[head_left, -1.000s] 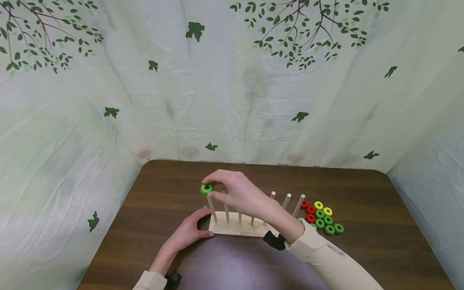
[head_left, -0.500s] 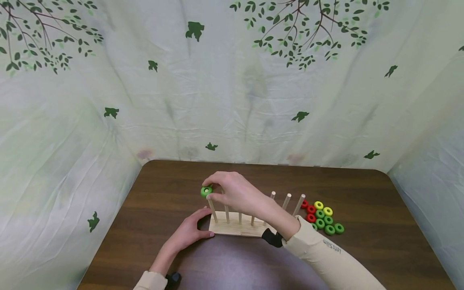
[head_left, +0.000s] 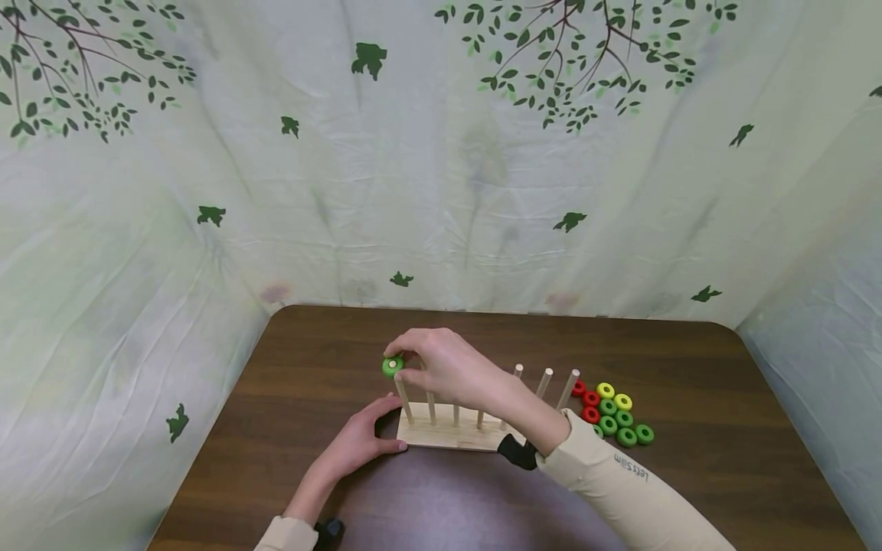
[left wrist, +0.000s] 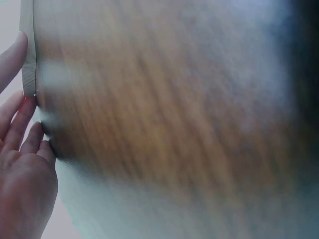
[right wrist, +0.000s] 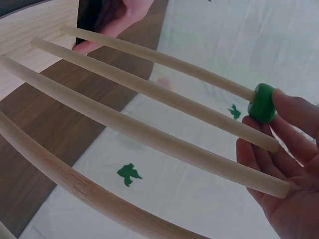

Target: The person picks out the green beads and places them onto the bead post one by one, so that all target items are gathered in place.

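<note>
My right hand (head_left: 448, 367) pinches a green ring (head_left: 393, 366) between thumb and fingertips at the top of the leftmost peg. In the right wrist view the peg's tip sits inside the green ring (right wrist: 262, 103). The wooden peg stand (head_left: 448, 435) has a flat pale base with a row of several upright pegs, some partly hidden behind my right hand and forearm. My left hand (head_left: 354, 440) holds the left end of the base, thumb at the front corner and fingers behind. The left wrist view shows its fingertips against the base's edge (left wrist: 29, 74).
Right of the stand lie loose rings on the brown table (head_left: 310, 367): several green rings (head_left: 625, 437), red rings (head_left: 589, 414) and yellow rings (head_left: 605, 390). My right sleeve partly covers one green ring. A leaf-patterned curtain (head_left: 441, 191) hangs behind the table.
My right hand has lowered the green ring slightly, and the peg's tip now shows in its hole. The left hand and the stand have stayed put.
</note>
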Motion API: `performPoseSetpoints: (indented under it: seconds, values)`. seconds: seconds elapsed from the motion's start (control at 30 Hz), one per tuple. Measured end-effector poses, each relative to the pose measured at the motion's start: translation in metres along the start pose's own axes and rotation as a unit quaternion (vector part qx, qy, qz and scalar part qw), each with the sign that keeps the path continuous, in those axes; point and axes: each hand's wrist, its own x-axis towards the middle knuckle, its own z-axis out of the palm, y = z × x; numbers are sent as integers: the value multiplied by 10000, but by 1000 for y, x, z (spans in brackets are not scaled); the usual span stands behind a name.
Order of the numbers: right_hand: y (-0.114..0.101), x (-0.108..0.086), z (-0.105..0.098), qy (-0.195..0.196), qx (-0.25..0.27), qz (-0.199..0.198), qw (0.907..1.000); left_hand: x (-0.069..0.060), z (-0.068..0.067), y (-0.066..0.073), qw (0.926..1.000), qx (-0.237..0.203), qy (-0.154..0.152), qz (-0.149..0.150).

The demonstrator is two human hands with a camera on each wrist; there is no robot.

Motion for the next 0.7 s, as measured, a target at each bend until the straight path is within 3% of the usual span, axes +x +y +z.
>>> performPoseSetpoints:
  seconds: [0.37,0.7]
  values:
    - [0,-1,-2,17,-15,56,10000,0,0,-1,10000,7,11,16]
    - [-2,-10,-7,353,261,-74,9990,1,1,-3,10000,31,41,56]
